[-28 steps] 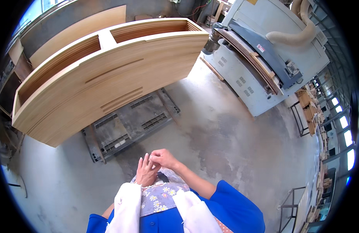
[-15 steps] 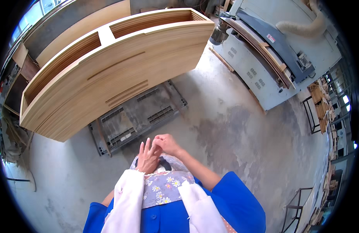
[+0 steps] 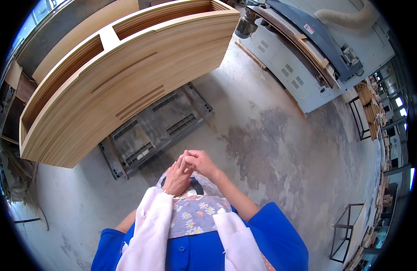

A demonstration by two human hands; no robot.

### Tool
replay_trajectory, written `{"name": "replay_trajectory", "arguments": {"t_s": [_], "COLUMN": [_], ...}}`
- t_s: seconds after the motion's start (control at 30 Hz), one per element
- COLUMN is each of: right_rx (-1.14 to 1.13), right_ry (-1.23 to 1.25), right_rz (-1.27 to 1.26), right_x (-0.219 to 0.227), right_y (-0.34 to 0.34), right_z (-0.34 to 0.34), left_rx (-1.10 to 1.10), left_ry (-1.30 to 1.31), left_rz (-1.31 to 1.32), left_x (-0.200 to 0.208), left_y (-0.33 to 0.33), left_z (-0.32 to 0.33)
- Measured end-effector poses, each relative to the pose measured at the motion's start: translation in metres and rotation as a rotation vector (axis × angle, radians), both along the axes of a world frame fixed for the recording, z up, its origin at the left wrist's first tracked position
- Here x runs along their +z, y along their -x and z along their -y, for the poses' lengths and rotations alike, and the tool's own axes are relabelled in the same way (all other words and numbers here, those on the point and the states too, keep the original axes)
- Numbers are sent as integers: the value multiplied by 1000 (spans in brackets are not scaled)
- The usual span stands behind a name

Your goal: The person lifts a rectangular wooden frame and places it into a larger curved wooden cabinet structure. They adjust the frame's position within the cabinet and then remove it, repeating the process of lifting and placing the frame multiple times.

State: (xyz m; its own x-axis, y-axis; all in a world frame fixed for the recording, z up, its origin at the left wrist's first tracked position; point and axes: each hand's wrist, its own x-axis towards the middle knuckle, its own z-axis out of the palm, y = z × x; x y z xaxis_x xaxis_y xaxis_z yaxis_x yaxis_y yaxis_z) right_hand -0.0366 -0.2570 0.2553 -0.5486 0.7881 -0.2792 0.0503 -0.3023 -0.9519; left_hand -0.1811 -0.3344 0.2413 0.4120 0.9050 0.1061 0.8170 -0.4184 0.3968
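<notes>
In front of my waist, my two hands meet above a flowered apron [image 3: 191, 217]. My left hand [image 3: 177, 179] holds its fingers out, pointing away from me, with its back partly showing. At its fingertips, my right hand [image 3: 202, 163] is closed, thumb and fingers bent together against the left fingers. Whether anything small is pinched there, I cannot make out. A dark strap or band [image 3: 197, 185] shows just below the hands, on the apron. White cloth [image 3: 147, 217] covers my left forearm, and another white piece [image 3: 233, 235] hangs at the right of my chest.
Ahead on the left, a large wooden cabinet-like frame [image 3: 140, 67] stands over a grey plastic pallet [image 3: 156, 128]. A grey-blue machine [image 3: 280, 67] with a ribbed hose [image 3: 341, 18] occupies the far right. Metal stands [image 3: 346, 235] and stacked wood strips [image 3: 367, 106] line the right side.
My left hand's spread fingers have come closer together, against my right hand's fingers. Both hands sit slightly further right in view. The cabinet and machine have shifted up and left in view.
</notes>
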Motion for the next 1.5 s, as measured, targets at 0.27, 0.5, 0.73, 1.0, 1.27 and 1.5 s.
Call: {"name": "replay_trajectory", "arguments": {"t_s": [0.27,0.5,0.73,1.0,1.27,1.5], "right_rx": [22,29,81,75,19,36], "right_ry": [18,17,78,12,-9,-60], "right_rz": [-48,-66,-103,-76,-40,33], "right_x": [-1,-14,-19,-3,-13,-10], "right_y": [-13,-21,-25,-22,-19,-20], "right_z": [0,8,10,10,15,15], "left_rx": [-88,-127,-100,-111,-106,-56], "left_ry": [19,38,36,53,17,39], "left_rz": [80,81,111,166,59,-52], "left_x": [0,-5,-8,-5,-16,-2], "left_y": [-7,-9,-8,-7,-5,-11], "left_z": [-2,4,5,6,10,11]}}
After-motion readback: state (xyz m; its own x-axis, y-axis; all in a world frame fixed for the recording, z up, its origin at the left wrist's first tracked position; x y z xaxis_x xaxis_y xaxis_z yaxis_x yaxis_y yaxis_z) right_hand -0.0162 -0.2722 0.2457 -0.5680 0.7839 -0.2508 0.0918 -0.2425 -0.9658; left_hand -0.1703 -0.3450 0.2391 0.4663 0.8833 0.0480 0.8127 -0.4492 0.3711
